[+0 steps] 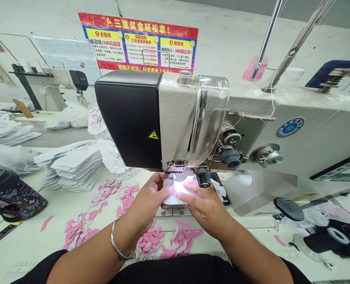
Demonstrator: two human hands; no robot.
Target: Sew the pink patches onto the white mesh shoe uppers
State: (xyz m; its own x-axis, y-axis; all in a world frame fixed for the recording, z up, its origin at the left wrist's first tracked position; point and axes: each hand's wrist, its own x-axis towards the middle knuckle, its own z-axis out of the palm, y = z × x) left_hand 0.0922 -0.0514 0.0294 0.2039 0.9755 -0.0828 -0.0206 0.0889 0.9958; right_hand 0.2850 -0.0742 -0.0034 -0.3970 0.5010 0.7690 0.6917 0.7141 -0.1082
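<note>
A white mesh fabric piece (171,197) lies under the presser foot (175,170) of a grey industrial sewing machine (251,122), lit by the machine's lamp. My left hand (146,205) pinches the piece's left edge with curled fingers; a silver bangle circles that wrist. My right hand (206,207) presses on the piece from the right, fingers bent onto it. Small pink and white curved cut-outs (163,238) are scattered on the table just in front of my hands.
Stacks of white cut pieces (74,165) stand at the left, with more piles behind. A dark patterned cup (9,195) sits at the far left edge. Black and white parts (331,234) lie at the right. Another sewing machine (53,85) stands at the back left.
</note>
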